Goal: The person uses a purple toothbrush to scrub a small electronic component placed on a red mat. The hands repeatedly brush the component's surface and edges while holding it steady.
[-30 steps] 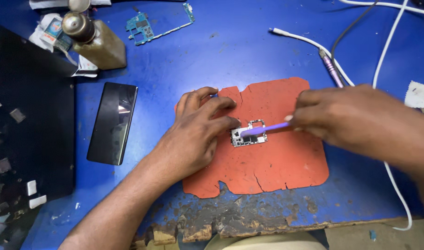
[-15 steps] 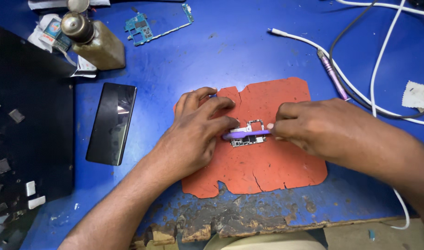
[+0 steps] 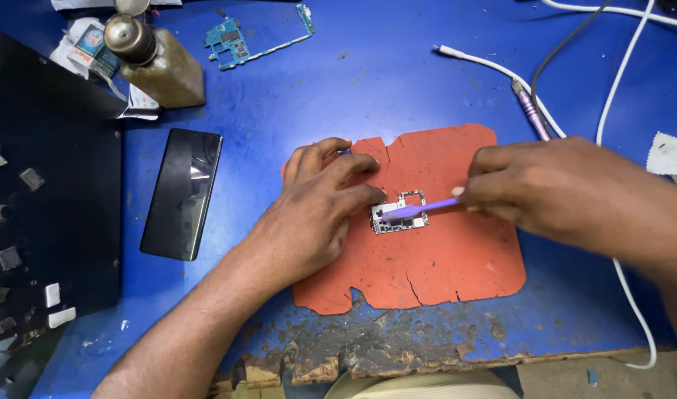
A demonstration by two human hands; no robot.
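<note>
Left hand [image 3: 320, 210] presses flat, fingertips pinning a small circuit board [image 3: 399, 216] at the middle of a cracked orange mat [image 3: 442, 266], while the right hand [image 3: 567, 196] pinches a thin purple tool [image 3: 419, 210] whose tip touches the board. Thin, light and stiff, that board looks fragile, best held by its edges. Nearby lie a black phone [image 3: 182, 193], a brown bottle [image 3: 157, 63], a green board [image 3: 238, 41] and white cables [image 3: 611, 96], none blocking either hand.

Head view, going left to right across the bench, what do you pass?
Black box → dark phone → left hand → small circuit board → right hand → white scrap.
</note>
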